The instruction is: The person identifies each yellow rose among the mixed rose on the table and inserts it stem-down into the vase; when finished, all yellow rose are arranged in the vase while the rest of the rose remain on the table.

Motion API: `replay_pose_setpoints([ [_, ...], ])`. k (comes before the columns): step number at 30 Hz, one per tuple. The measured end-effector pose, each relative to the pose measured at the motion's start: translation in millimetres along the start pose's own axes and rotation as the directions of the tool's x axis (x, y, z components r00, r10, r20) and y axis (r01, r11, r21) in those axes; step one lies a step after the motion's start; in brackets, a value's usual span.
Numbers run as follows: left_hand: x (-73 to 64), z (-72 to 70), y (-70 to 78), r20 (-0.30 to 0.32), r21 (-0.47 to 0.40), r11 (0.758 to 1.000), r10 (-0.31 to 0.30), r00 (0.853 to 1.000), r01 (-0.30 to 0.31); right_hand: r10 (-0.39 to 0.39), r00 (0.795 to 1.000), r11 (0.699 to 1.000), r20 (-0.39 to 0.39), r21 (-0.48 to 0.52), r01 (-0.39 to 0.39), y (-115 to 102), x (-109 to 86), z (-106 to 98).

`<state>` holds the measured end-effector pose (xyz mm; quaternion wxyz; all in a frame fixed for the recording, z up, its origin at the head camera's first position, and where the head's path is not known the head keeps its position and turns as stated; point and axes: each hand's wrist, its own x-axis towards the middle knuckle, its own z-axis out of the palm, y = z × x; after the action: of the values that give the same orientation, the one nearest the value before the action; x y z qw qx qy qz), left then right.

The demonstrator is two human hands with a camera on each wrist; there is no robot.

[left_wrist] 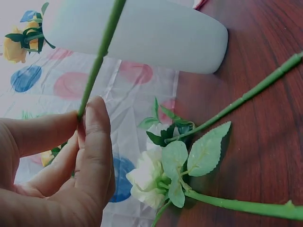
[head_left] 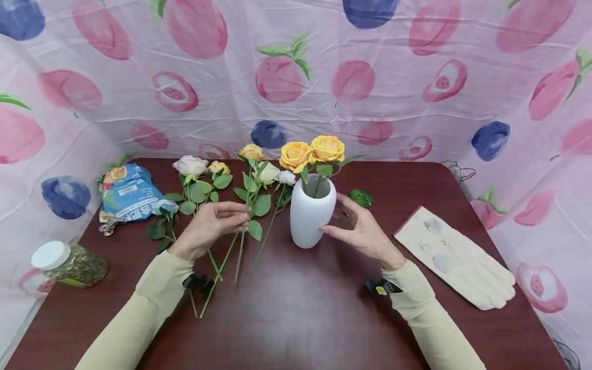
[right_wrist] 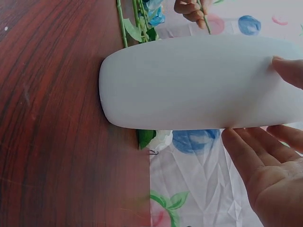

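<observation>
Vase [head_left: 306, 221] with two yellow roses [head_left: 327, 148], filled jar [head_left: 82, 266], left hand [head_left: 214, 226] pinching stem [left_wrist: 100, 59], right hand [head_left: 365, 231] holding vase

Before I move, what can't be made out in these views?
Head: stem ends of the two yellow roses in the white vase, hidden by its wall.
Head: the leftmost white rose, its stem partly covered by the left grip.
Right wrist: the vase's mouth, cut off by the right edge.
Head: fine print on the blue packet, too small to read.
</observation>
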<state>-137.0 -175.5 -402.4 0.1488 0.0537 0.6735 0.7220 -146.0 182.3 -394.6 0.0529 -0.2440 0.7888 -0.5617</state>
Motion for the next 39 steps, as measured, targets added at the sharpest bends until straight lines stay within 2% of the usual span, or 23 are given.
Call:
replay_pose_setpoints([
  [10, 0.3, 6.7, 13.6, -0.092, -0.010, 1.000, 0.008, 0.996, -0.009, -0.017, 1.000, 1.000, -0.026, -0.004, 0.016, -1.4, 0.3, 2.9],
  [15, 2.0, 14.4, 24.7, -0.097, -0.010, 0.999, 0.048, 0.994, -0.049, -0.016, 1.000, 1.000, -0.013, 0.001, 0.016, -0.6, 0.0, 0.9],
  [26, 8.7, 34.7, 53.0, -0.119, -0.098, 0.984, 0.134, 0.984, -0.146, 0.001, 1.000, 1.000, -0.031, -0.018, -0.001, -2.0, -0.9, 3.2],
  [31, 15.1, 45.8, 72.5, -0.142, -0.139, 0.959, 0.229, 0.963, -0.248, 0.007, 0.999, 1.000, -0.042, -0.030, -0.008, -2.4, -1.1, 3.9],
  [39, 33.2, 61.8, 105.3, -0.210, -0.173, 0.900, 0.364, 0.907, -0.401, -0.013, 0.999, 0.999, -0.043, -0.037, 0.011, -2.9, -1.3, 4.2],
])
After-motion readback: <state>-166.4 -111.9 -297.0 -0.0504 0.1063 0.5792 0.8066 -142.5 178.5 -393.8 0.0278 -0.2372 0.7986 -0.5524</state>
